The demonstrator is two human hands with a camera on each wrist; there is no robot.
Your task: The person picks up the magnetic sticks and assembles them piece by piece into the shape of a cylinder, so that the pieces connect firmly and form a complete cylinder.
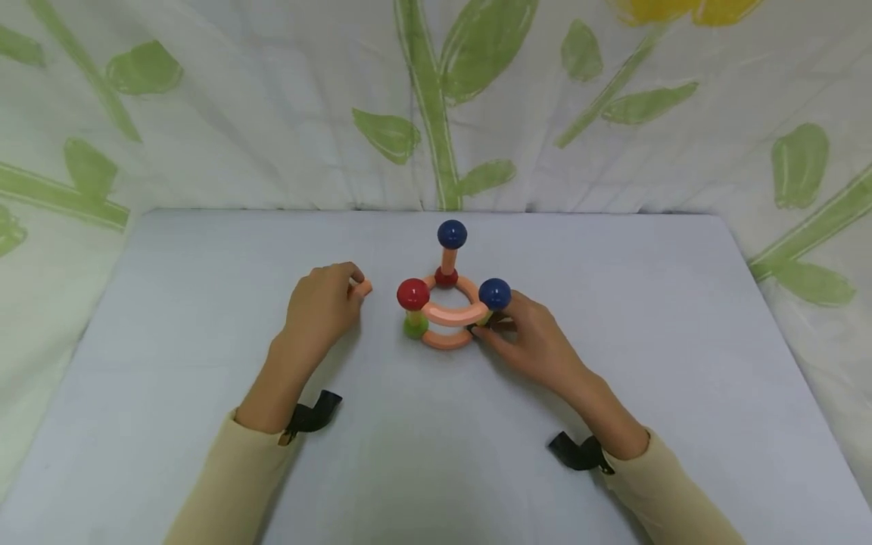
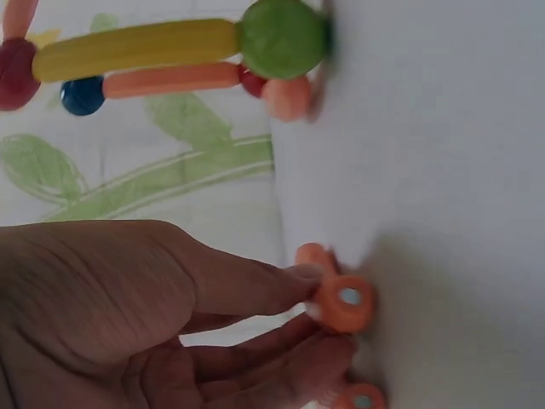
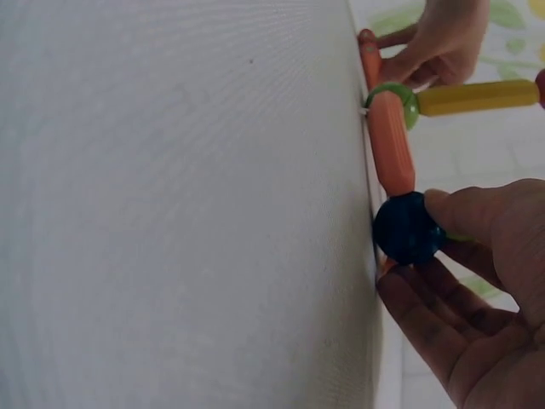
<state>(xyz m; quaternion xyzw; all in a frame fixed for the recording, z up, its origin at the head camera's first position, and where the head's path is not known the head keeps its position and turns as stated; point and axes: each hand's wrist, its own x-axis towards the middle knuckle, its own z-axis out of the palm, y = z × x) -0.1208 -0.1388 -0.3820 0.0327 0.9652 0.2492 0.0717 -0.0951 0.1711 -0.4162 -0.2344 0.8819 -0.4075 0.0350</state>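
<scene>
In the head view the left hand (image 1: 323, 303) covers all but the tip of an orange rod (image 1: 363, 288). The right hand (image 1: 527, 341) hides the base under the nearest blue ball (image 1: 494, 294). The left wrist view's upper edge crops the toy frame (image 2: 170, 51).

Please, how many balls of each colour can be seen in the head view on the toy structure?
Blue balls: 2
Red balls: 2
Green ball: 1
Total: 5 balls in view; others may be hidden behind the right hand.
</scene>
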